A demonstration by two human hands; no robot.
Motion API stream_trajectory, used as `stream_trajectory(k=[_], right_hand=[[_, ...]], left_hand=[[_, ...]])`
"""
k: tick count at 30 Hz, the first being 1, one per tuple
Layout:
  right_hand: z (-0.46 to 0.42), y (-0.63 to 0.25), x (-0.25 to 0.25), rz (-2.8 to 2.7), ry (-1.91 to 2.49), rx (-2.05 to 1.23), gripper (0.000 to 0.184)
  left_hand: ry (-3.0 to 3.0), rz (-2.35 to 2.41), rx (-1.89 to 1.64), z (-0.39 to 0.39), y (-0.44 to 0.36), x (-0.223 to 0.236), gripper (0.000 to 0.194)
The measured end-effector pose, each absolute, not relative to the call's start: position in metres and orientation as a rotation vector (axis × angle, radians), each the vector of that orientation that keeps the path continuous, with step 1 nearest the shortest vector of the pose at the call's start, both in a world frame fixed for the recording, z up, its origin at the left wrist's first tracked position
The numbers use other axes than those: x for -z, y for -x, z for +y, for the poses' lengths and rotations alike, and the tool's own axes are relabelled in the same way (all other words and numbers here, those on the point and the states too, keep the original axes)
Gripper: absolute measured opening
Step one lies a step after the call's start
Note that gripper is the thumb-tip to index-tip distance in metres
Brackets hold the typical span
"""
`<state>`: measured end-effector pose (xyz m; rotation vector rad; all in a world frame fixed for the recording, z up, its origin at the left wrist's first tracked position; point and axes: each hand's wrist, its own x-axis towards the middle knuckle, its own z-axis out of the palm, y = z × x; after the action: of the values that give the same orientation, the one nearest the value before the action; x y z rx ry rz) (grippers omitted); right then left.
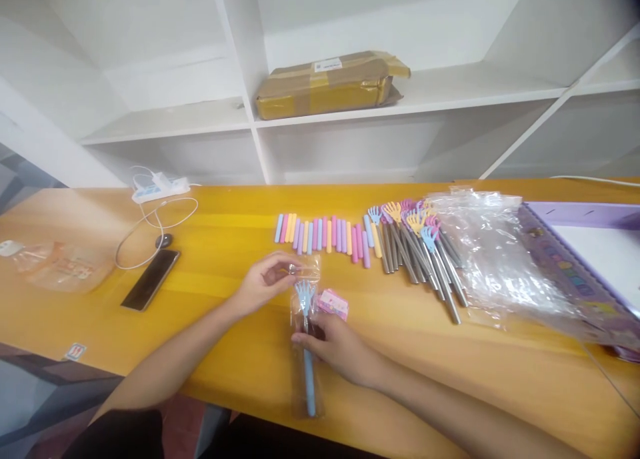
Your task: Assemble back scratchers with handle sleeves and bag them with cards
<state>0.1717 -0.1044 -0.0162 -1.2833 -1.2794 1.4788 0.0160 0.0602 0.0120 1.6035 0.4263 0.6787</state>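
Observation:
A blue back scratcher [309, 379] with a hand-shaped head lies inside a clear plastic bag [299, 399] at the table's front edge. My left hand [267, 280] pinches the top of the bag. Around the bag's middle, beside the scratcher's shaft, my right hand [340, 345] has its thumb and fingers closed. A small pink card or packet [333, 304] lies just beyond the right hand. Farther back is a row of pastel handle tubes [327, 234] in blue, pink, yellow and purple. To their right, several back scratchers [420, 245] with bare metal shafts are piled.
Clear plastic bags [495, 259] are stacked right of the pile, beside a purple box [565, 212]. At left are a phone [150, 280], a power strip [161, 189] with a white cable and a plastic package [75, 265]. A taped carton [330, 85] sits on the white shelf [450, 92].

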Motion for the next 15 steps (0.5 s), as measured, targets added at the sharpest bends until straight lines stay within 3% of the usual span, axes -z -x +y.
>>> stream_trajectory(k=[4, 9, 15], right_hand=[[-0.102, -0.193, -0.010, -1.466, 1.375, -1.322, 0.049], [-0.089, -0.241, -0.025, -1.701, 1.821, -0.751, 0.034], [-0.079, -0.257, -0.007, -1.873, 1.948, -0.801, 0.023]], left_hand=[[-1.562, 0.504, -0.725, 0.059, -0.019, -0.005, 0.029], [-1.568, 0.583, -0.775, 0.064, -0.019, -0.001, 0.034], [-1.489, 0.713, -0.840, 0.071, -0.018, 0.005, 0.035]])
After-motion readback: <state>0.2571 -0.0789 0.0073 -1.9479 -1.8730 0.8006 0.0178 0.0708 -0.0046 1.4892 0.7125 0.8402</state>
